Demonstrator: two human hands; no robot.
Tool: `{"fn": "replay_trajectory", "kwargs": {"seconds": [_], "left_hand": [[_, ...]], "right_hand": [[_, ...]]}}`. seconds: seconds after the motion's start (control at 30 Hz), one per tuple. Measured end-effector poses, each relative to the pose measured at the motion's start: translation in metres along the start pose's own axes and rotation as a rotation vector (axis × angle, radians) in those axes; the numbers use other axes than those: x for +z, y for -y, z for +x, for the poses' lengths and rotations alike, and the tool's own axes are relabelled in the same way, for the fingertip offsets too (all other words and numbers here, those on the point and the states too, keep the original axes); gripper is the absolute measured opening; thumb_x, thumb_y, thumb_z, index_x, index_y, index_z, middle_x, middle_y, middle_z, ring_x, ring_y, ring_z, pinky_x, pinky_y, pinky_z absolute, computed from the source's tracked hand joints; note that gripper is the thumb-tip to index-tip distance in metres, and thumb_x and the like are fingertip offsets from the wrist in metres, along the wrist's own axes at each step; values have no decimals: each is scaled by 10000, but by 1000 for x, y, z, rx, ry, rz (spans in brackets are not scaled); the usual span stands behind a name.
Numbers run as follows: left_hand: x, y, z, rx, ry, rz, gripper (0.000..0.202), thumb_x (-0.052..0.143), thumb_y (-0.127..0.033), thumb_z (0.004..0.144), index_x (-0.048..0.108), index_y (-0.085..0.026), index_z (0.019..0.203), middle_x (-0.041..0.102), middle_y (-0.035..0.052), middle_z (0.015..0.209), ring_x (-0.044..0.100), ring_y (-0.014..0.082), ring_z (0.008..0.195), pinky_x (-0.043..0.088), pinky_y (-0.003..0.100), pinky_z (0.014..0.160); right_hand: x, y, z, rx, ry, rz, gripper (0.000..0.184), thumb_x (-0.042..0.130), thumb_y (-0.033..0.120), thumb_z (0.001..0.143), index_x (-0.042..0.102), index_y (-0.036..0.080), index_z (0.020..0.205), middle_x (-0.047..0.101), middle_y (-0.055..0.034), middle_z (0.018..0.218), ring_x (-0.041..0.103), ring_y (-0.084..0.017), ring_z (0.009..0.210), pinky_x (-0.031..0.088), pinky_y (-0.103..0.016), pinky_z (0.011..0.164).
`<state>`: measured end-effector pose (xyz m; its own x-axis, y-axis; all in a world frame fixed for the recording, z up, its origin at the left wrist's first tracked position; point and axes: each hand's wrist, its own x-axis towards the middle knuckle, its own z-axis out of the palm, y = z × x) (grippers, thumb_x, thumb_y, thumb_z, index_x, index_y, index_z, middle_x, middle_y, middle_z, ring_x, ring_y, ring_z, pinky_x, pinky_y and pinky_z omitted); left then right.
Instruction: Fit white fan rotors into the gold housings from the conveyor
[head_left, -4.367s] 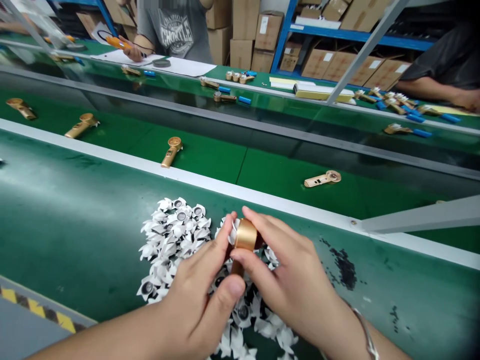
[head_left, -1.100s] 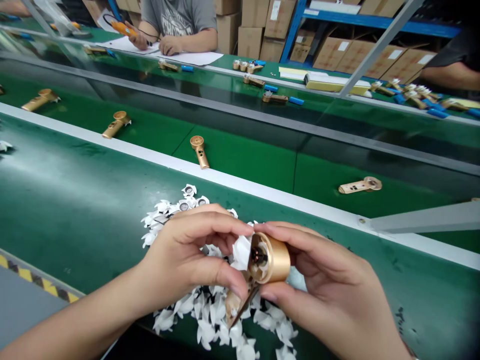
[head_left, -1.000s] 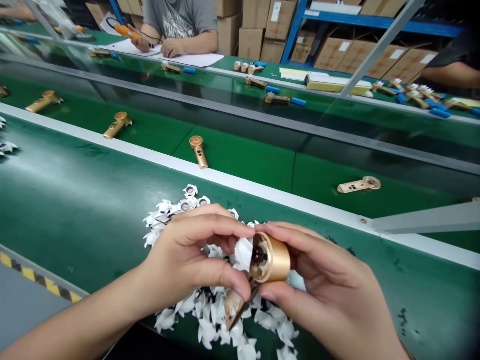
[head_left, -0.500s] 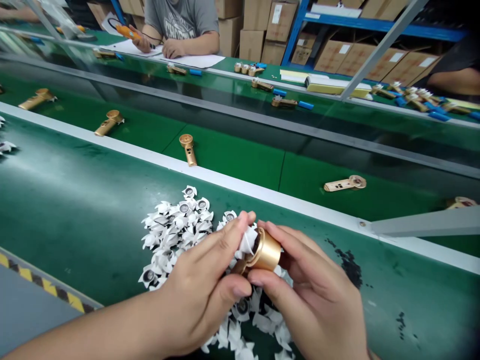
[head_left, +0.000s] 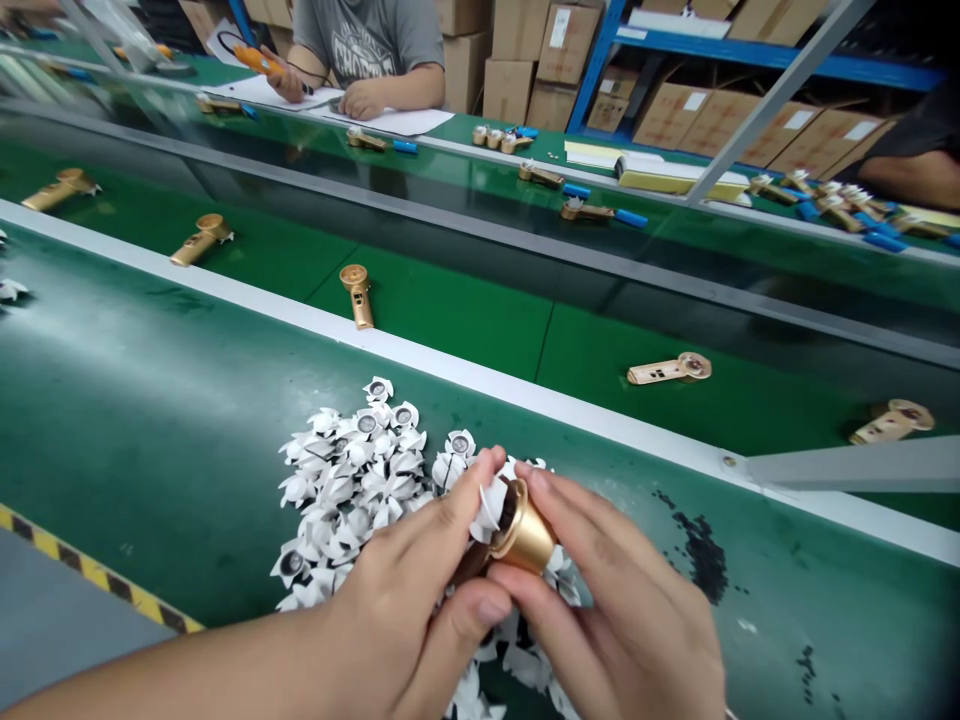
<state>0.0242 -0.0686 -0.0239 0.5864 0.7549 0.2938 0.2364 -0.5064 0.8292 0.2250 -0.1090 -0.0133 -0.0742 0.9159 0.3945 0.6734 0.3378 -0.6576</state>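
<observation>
Your right hand [head_left: 630,620] grips the gold housing [head_left: 527,535]; your left hand [head_left: 405,610] now pinches the white impeller [head_left: 486,506] into its ten-o'clock mouth: nearly seated.

The cap [head_left: 527,537] in your fingers is shiny gold. The fan wheel [head_left: 487,505] at its 10 o'clock is white. The pile [head_left: 352,480] at 9 o'clock is white with dark grey hubs and lies on a deep green mat [head_left: 150,400]. Yellow-and-black striped tape [head_left: 97,578] runs at 8 o'clock. The 5 handles [head_left: 358,293] toward 12 o'clock are gold.
</observation>
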Motion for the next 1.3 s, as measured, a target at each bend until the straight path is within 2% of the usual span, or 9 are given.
{"fn": "replay_trajectory", "kwargs": {"seconds": [0.33,0.43,0.5,0.6,0.73,0.83,1.03,1.17,1.3], "left_hand": [[-8,3,-4,-44,119,105,842,541,-302,950,39,-227,1620,399,118,1602,508,299,1384,480,395,1111],[-49,19,23,-284,223,231,694,525,-369,976,222,-300,1596,500,93,1539,480,343,1397,473,506,1093],[-84,42,43,-413,135,319,523,509,-373,990,448,-301,1505,631,86,1401,590,311,1266,509,466,1035],[-127,82,68,-379,112,409,395,639,-339,912,686,-214,1283,698,122,1220,655,273,1022,552,281,778],[-140,111,80,-296,298,321,286,701,-221,857,774,-234,1133,712,62,1089,650,180,873,487,147,646],[-132,113,77,-274,299,275,288,589,-158,930,760,-233,1149,692,23,1047,616,119,832,456,87,624],[-121,112,78,-277,232,331,317,599,-100,919,720,-204,1193,673,-58,969,507,21,646,384,4,551],[-121,119,78,-279,177,425,199,678,-207,887,743,-178,1072,645,-78,823,516,17,629,379,-11,541],[-132,128,74,-562,25,510,374,817,-423,763,742,-220,1068,647,-78,772,537,28,577,395,35,493]], "right_hand": [[2,1,12,30,92,77,485,697,300,900,598,260,1374,707,-85,1272,712,-254,1097,634,-361,894],[2,-16,57,201,124,53,355,614,383,951,674,234,1268,770,-66,1088,752,-216,881,634,-324,731],[7,-39,103,296,166,-177,343,576,423,961,714,201,1184,778,-81,1000,739,-233,849,597,-350,744],[20,-77,175,359,230,-343,265,616,375,941,747,152,886,753,-113,837,713,-250,831,551,-381,788],[21,-107,217,382,303,-455,277,640,415,945,684,150,1016,717,-71,1052,680,-200,956,527,-417,897],[-13,-106,178,330,302,-493,283,582,391,965,684,156,1084,715,-104,1095,676,-241,980,511,-408,898],[-91,-103,8,262,365,-481,178,527,258,961,694,201,930,739,-73,906,698,-227,804,567,-356,728],[-94,-115,-62,215,321,-510,174,515,213,976,687,191,963,728,-102,962,679,-260,913,568,-423,829],[-89,-113,-70,156,356,-548,208,508,195,993,714,166,997,714,-106,993,628,-254,925,531,-414,840]]}}
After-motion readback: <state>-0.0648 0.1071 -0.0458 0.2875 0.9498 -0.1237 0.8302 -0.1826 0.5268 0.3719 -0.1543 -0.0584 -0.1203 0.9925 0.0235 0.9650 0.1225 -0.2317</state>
